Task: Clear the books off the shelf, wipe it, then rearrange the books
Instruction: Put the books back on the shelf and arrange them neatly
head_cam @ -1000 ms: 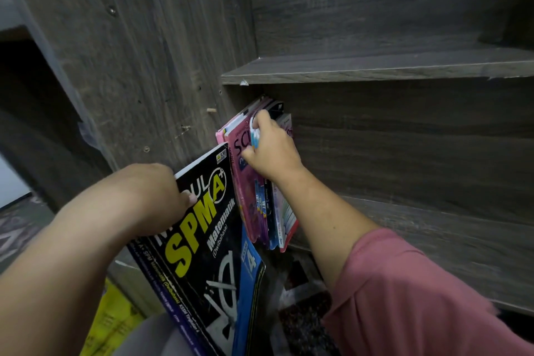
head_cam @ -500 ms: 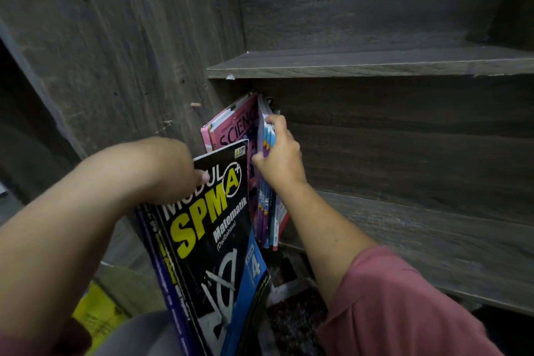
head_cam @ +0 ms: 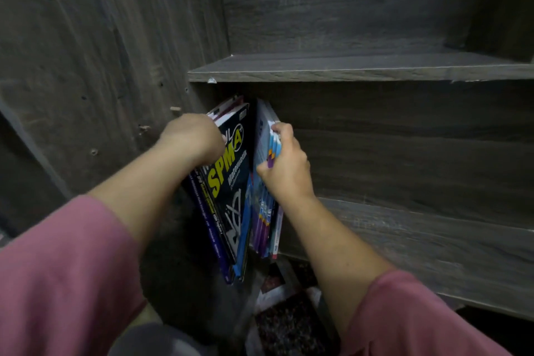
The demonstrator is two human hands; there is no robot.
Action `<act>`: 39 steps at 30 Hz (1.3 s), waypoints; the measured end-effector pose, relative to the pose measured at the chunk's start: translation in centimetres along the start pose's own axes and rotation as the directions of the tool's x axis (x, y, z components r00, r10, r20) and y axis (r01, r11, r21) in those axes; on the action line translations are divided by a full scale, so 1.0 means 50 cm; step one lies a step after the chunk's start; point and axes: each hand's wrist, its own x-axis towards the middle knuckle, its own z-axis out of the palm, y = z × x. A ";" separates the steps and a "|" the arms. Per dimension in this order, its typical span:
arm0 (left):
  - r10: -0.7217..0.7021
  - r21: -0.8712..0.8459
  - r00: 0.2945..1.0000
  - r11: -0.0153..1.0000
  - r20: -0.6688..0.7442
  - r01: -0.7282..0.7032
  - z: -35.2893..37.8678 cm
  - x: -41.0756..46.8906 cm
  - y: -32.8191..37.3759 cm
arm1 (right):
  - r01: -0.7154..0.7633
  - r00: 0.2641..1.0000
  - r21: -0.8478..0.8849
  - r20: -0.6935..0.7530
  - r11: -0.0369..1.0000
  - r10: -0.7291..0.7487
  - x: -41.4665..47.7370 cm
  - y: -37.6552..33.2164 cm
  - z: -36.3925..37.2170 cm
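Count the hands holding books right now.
2. The left hand grips the black SPM book at its top; the right hand grips the blue-spined books beside it.

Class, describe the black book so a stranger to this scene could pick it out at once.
Find the dark wooden bookcase's lower shelf, left end. Among the books there, the black book alone bears big yellow SPM lettering, left of the thin blue-spined books.

SPM book (head_cam: pixel 229 182) left of book stack (head_cam: pixel 264 218)
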 end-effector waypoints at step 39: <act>-0.242 -0.696 0.924 0.718 -0.296 -0.035 0.299 -0.027 -0.052 | -0.101 0.865 0.023 0.496 0.995 0.077 -0.084 0.113 0.082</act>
